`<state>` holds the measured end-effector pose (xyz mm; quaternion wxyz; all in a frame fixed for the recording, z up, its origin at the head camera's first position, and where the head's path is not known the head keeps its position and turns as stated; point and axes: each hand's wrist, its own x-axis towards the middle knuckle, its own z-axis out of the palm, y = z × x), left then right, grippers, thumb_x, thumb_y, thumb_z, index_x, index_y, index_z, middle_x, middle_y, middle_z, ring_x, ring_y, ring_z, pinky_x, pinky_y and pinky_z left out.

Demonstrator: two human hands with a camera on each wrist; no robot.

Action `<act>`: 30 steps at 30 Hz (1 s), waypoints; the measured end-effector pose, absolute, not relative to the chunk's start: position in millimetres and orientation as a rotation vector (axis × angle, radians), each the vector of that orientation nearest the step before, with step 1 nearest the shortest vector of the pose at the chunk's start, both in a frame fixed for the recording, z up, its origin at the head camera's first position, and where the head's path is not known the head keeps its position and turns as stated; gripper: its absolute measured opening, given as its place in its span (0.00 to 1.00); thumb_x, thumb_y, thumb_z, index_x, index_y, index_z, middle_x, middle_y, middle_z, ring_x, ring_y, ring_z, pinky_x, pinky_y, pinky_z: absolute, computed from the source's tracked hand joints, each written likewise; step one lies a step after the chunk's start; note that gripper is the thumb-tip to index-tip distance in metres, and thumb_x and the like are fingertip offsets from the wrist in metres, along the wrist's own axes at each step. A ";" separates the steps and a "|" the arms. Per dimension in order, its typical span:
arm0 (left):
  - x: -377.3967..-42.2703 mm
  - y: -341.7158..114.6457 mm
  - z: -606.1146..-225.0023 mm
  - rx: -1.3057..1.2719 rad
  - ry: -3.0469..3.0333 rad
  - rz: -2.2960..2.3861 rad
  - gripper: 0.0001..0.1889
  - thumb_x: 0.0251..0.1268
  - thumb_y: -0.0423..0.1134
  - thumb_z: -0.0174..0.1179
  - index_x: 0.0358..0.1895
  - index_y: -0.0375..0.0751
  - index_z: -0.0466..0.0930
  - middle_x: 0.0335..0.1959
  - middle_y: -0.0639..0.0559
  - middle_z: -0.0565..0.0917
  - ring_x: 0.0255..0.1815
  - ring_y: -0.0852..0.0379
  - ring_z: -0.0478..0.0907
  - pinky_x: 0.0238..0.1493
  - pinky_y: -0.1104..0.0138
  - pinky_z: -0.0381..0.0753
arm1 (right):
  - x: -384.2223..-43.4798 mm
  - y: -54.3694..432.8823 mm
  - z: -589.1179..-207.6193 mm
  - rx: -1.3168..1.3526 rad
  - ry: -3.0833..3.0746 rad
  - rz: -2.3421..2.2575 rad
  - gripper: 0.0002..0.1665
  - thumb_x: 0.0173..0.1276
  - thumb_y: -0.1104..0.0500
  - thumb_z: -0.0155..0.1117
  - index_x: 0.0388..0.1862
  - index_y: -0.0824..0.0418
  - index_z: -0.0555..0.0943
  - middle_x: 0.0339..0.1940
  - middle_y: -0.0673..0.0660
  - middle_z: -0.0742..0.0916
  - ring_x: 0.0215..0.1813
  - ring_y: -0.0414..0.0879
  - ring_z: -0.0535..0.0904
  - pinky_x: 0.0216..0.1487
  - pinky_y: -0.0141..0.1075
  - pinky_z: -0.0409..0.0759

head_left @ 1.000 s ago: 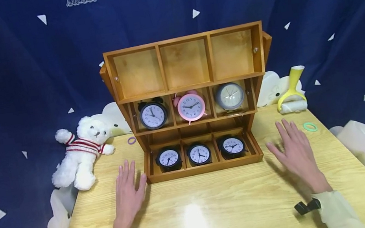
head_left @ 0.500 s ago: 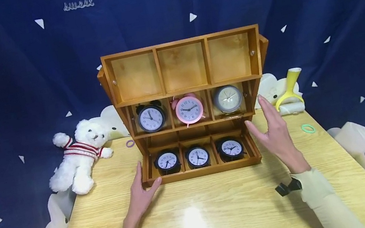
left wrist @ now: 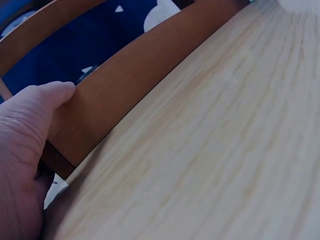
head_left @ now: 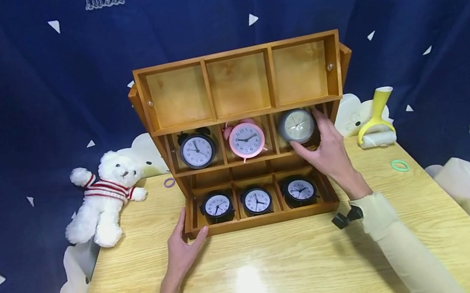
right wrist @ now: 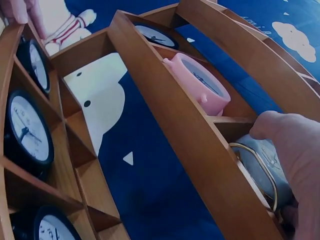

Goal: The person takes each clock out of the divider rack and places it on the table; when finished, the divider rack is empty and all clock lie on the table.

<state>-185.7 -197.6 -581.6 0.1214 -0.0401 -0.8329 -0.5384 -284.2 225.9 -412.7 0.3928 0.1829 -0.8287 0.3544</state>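
A three-tier wooden shelf (head_left: 245, 114) stands on the table, each tier split into three compartments. My left hand (head_left: 181, 252) grips its bottom left corner, thumb over the front board and fingers along the side; the left wrist view shows the thumb (left wrist: 55, 94) on the wood. My right hand (head_left: 332, 156) holds the round grey clock (head_left: 298, 125) in the middle tier's right compartment, thumb on one side and fingers on the other. Beside it sit a pink alarm clock (head_left: 246, 138) and a black twin-bell alarm clock (head_left: 197, 150).
Three black clocks, one of them the middle clock (head_left: 256, 200), sit in the bottom tier. A white teddy bear (head_left: 106, 197) is at the left. At the right are a yellow-handled lint roller (head_left: 375, 121) and a green ring (head_left: 400, 165); a purple ring (head_left: 169, 182) lies at the left.
Both hands were apart from the shelf one second ago. My left hand came in to the shelf's lower left corner. My right hand moved up and left to the grey clock and took hold.
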 end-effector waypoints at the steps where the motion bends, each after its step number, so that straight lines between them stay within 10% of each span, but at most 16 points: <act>1: -185.9 -197.3 -581.6 -0.123 -2.414 -1.604 0.49 0.65 0.47 0.75 0.83 0.39 0.57 0.81 0.40 0.64 0.78 0.42 0.66 0.77 0.57 0.66 | -285.1 225.1 -412.2 0.448 -2.116 0.900 0.55 0.54 0.53 0.83 0.76 0.69 0.68 0.68 0.70 0.80 0.67 0.65 0.77 0.68 0.60 0.76; 11: -185.5 -196.9 -581.2 -0.096 -2.385 -1.703 0.48 0.64 0.45 0.75 0.83 0.41 0.57 0.81 0.41 0.63 0.79 0.44 0.65 0.73 0.73 0.66 | -286.6 216.2 -411.5 0.357 -2.217 0.934 0.55 0.54 0.54 0.84 0.75 0.73 0.67 0.65 0.73 0.80 0.66 0.68 0.76 0.67 0.63 0.75; 30: -185.5 -197.5 -583.1 -0.093 -2.360 -1.716 0.48 0.64 0.45 0.76 0.83 0.42 0.58 0.80 0.40 0.65 0.78 0.41 0.66 0.75 0.63 0.67 | -287.0 206.4 -414.9 0.235 -2.202 0.952 0.55 0.54 0.50 0.84 0.75 0.69 0.68 0.65 0.72 0.80 0.67 0.67 0.76 0.67 0.63 0.76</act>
